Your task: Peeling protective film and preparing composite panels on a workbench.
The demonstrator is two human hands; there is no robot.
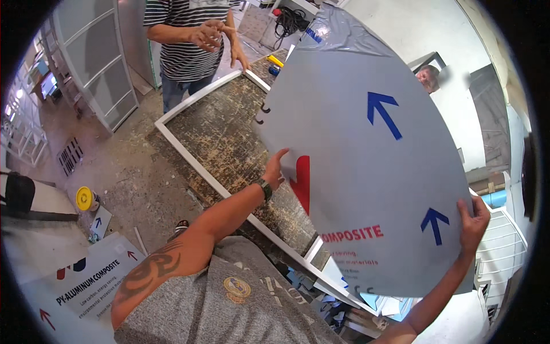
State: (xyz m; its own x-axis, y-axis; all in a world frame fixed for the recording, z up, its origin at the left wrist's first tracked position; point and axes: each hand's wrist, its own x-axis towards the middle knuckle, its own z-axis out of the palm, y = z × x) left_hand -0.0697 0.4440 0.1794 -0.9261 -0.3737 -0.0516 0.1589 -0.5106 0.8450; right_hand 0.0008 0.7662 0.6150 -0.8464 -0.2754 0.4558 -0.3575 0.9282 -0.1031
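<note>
A large grey composite panel (355, 137) with blue arrows and red printing is held up on edge, tilted, over a worktable. My left hand (276, 170), with a watch on its wrist, grips the panel's left edge. On the opposite edge my right hand (474, 223) has its thumb on the printed face and its fingers wrapped behind, out of sight. Beneath the panel a white rectangular frame (212, 182) lies on the worn, blotchy tabletop (215, 135). Loose plastic film (355, 31) hangs at the panel's top.
A co-worker in a striped shirt (189, 60) stands across the table, one hand at the frame. Another person's head (428, 78) shows beyond the panel. A yellow-lidded bucket (86, 199) and a printed panel (94, 286) are at left. Offcuts (329, 298) lie below the table edge.
</note>
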